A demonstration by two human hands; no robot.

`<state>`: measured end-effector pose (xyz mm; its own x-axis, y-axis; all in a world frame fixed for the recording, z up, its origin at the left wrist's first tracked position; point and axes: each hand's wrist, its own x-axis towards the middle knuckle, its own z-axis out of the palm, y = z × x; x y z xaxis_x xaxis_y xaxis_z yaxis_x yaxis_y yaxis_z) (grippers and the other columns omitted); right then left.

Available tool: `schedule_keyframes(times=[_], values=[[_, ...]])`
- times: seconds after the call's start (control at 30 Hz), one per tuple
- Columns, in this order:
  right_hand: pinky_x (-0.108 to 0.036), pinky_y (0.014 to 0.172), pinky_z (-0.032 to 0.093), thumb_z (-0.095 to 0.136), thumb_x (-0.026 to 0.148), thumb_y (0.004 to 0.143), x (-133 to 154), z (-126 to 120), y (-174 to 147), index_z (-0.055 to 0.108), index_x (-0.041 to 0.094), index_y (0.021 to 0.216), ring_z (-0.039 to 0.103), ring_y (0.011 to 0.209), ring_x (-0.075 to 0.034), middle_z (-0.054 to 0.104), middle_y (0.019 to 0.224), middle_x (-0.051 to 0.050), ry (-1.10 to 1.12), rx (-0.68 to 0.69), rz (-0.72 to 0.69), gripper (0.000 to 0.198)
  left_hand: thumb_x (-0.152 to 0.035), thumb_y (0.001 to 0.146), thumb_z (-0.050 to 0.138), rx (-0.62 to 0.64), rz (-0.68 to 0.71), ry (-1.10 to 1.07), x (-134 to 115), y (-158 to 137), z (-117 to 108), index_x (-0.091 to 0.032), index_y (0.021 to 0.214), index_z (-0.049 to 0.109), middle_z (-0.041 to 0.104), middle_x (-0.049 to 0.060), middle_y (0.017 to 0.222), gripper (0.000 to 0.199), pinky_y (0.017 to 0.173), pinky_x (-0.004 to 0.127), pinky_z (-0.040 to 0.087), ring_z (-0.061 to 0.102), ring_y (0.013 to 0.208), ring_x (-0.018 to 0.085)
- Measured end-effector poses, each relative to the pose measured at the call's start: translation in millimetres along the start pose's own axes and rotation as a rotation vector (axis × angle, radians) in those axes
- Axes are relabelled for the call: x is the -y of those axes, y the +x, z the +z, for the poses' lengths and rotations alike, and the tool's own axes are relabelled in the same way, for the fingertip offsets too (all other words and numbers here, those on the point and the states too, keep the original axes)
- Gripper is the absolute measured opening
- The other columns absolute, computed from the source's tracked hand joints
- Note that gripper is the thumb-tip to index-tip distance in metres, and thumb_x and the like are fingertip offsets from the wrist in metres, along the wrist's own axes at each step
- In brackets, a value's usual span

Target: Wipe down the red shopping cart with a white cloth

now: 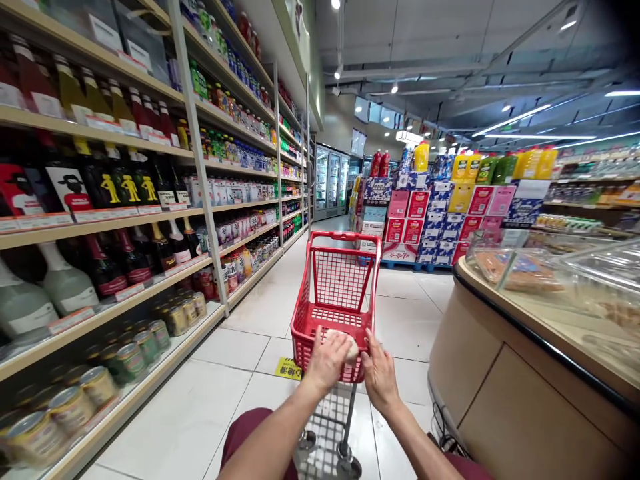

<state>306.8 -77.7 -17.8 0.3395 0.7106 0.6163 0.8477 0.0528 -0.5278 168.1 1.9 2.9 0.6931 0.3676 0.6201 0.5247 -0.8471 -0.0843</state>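
Observation:
A small red plastic shopping cart with mesh sides stands right in front of me. My left hand lies over its near edge, fingers bent over a pale, off-white cloth that is bunched against the basket. Part of the cloth is hidden under the hand. At the near right corner, my right hand holds the rim, its fingers at the outer side and the thumb toward the front. The cart's red handle bar is at the far end. Grey legs and wheels show below the basket.
Shelves of bottles and cans run along the left. A curved counter with packaged food stands at the right, cables at its foot. Stacked drink boxes stand ahead. A yellow floor sticker lies on the white tiles.

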Motion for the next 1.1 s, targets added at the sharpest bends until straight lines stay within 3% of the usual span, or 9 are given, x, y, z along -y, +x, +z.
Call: schedule_keyframes(times=[0.1,0.3,0.5,0.7,0.93,1.1], values=[[-0.038,0.087,0.035,0.018,0.039,0.088,-1.2,-1.0,3.8,0.028,0.019,0.133,0.049,0.110,-0.019,0.045,0.129,-0.010,0.008,0.039,0.039,0.050,-0.018,0.084,0.040,0.012,0.057,-0.001,-5.4,6.0,5.3,-0.024,0.111,0.051,0.059,0.002,0.114,0.030,0.106,0.048,0.004,0.050,0.108,0.015],[-0.037,0.083,0.037,0.019,0.037,0.088,-3.1,-7.5,1.2,0.020,0.021,0.136,0.044,0.114,-0.019,0.044,0.130,-0.009,-0.018,0.068,-0.002,0.050,-0.010,0.082,0.038,-0.022,-0.117,0.049,39.6,-15.2,-10.5,-0.023,0.111,0.052,0.060,0.005,0.114,0.035,0.105,0.053,0.007,0.051,0.108,0.018],[-0.037,0.087,0.035,0.022,0.037,0.088,2.7,-2.1,-3.6,0.023,0.019,0.135,0.044,0.115,-0.019,0.044,0.129,-0.010,-0.121,0.117,-0.071,0.050,-0.019,0.085,0.039,0.032,0.086,0.079,2.2,-2.4,10.1,-0.026,0.118,0.046,0.055,0.004,0.120,0.035,0.105,0.051,0.009,0.047,0.113,0.017],[-0.039,0.087,0.035,0.026,0.038,0.088,3.8,-2.6,-5.8,0.025,0.022,0.134,0.043,0.115,-0.019,0.044,0.130,-0.007,-0.172,0.167,-0.123,0.049,-0.013,0.084,0.037,-0.035,-0.031,0.105,38.2,-19.1,-5.1,-0.023,0.117,0.048,0.057,0.005,0.118,0.036,0.105,0.051,0.006,0.048,0.112,0.018],[-0.040,0.087,0.036,0.026,0.044,0.087,5.2,1.7,-7.4,0.033,0.020,0.131,0.040,0.118,-0.022,0.043,0.131,-0.008,-0.254,0.145,-0.124,0.051,-0.019,0.085,0.037,-0.005,0.070,0.058,8.6,-6.1,7.4,-0.025,0.118,0.047,0.055,0.003,0.120,0.034,0.106,0.050,0.007,0.047,0.113,0.016],[-0.040,0.090,0.033,0.025,0.041,0.088,2.4,-0.2,-10.5,0.029,0.021,0.133,0.038,0.120,-0.020,0.043,0.131,-0.008,-0.233,0.170,-0.159,0.049,-0.012,0.084,0.036,-0.019,-0.056,0.061,39.2,-17.8,-8.9,-0.023,0.115,0.050,0.058,0.006,0.116,0.036,0.105,0.052,0.006,0.050,0.110,0.018]])
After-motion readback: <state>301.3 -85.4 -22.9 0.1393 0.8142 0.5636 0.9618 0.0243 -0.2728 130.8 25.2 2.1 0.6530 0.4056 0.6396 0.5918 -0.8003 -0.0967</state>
